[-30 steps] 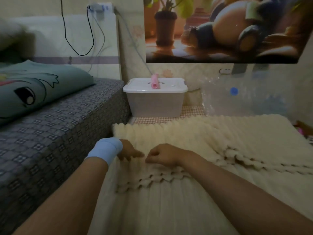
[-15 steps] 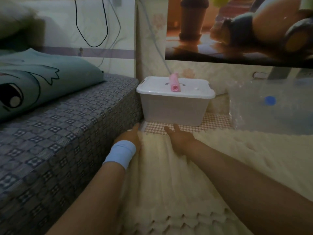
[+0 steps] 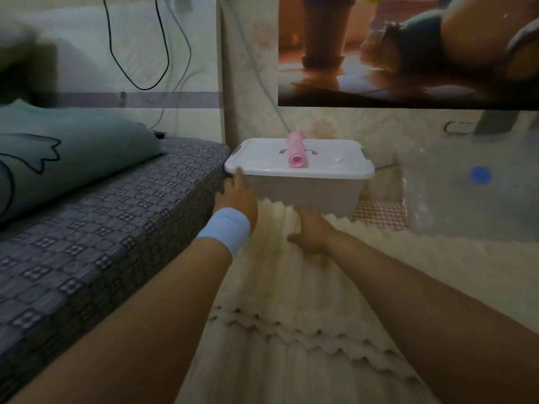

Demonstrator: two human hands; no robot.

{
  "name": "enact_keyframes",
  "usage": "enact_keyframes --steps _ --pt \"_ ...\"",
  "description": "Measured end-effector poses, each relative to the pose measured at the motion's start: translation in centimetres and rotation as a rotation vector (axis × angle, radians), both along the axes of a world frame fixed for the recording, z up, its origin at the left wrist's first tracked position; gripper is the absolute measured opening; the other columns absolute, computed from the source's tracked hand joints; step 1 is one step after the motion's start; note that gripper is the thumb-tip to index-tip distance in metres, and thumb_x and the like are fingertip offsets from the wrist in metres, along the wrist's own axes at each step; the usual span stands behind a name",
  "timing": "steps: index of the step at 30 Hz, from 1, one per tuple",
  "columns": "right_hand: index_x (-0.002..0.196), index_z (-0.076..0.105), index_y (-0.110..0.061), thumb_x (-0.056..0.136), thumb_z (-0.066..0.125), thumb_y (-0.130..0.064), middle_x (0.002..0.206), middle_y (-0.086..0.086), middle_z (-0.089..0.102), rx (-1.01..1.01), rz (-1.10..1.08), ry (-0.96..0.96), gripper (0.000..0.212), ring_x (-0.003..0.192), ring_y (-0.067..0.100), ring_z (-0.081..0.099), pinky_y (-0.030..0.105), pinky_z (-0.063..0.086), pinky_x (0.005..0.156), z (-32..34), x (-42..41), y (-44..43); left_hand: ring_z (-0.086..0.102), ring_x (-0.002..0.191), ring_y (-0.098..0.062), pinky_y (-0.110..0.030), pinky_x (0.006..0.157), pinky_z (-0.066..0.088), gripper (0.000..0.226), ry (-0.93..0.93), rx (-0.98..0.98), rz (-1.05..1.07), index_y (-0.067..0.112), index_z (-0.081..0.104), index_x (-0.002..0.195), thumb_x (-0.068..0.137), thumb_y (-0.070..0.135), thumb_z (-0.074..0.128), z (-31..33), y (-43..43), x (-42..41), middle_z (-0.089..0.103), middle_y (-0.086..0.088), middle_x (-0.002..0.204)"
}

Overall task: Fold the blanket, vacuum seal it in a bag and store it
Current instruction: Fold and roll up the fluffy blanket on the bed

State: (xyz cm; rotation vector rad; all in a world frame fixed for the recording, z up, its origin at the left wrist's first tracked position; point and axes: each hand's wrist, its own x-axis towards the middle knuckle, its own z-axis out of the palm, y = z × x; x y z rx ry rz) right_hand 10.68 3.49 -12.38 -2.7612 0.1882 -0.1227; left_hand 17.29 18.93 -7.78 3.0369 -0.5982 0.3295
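Cream blanket (image 3: 291,287) spread on floor (image 3: 379,212) beside bed (image 3: 102,228), far edge against white box (image 3: 306,191). Left hand (image 3: 237,199) straight-fingered at box lid corner; right hand (image 3: 310,231) on blanket's far edge, fingers (image 3: 304,214) sunk in pile, grip indiscernible

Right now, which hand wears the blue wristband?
The left hand, stretched toward the white box; the right hand, resting on the cream blanket, has a bare wrist.
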Motion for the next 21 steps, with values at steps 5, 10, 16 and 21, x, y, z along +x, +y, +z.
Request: enact_keyframes --steps 5,10,16,21 --pt "0.158 0.007 -0.028 0.099 0.039 -0.056 0.166 0.003 0.000 -0.153 0.021 0.275 0.073 0.153 0.023 0.004 0.051 0.008 0.122 -6.5 -1.8 -0.6 0.006 0.147 -0.034 -0.045 0.118 0.014 0.070 0.555 0.417 -0.132 0.029 -0.002 0.154 0.098 0.059 0.028 -8.3 1.7 -1.5 -0.006 -0.005 0.161" --pt "0.158 0.008 -0.027 0.101 0.030 -0.057 0.166 0.007 0.003 -0.236 0.007 0.250 0.068 0.152 0.026 0.005 0.053 0.006 0.121 -8.0 -4.8 -0.7 0.003 0.148 -0.027 -0.039 0.119 0.013 0.084 0.612 0.198 -0.156 0.035 0.000 0.153 0.088 0.070 0.040 -10.2 5.3 -1.8 -0.010 0.002 0.161" --pt "0.157 -0.003 -0.037 0.085 0.044 -0.077 0.166 -0.004 -0.008 -0.130 0.231 0.246 0.095 0.152 0.016 -0.010 0.053 -0.003 0.121 -7.1 -10.4 1.2 0.001 0.148 -0.025 -0.044 0.119 0.016 0.107 0.570 0.328 -0.318 0.040 0.001 0.150 0.072 0.059 0.072 -9.3 7.0 -6.1 -0.010 0.004 0.160" --pt "0.159 0.003 -0.027 0.095 0.049 -0.046 0.166 0.003 0.004 -0.251 0.157 0.204 0.081 0.153 0.022 0.007 0.044 0.011 0.123 -7.5 -14.1 2.1 0.029 0.141 -0.024 -0.035 0.114 0.028 0.071 0.460 0.233 -0.272 0.035 0.025 0.149 0.089 0.026 0.062 -9.1 8.1 -8.3 0.019 0.003 0.158"
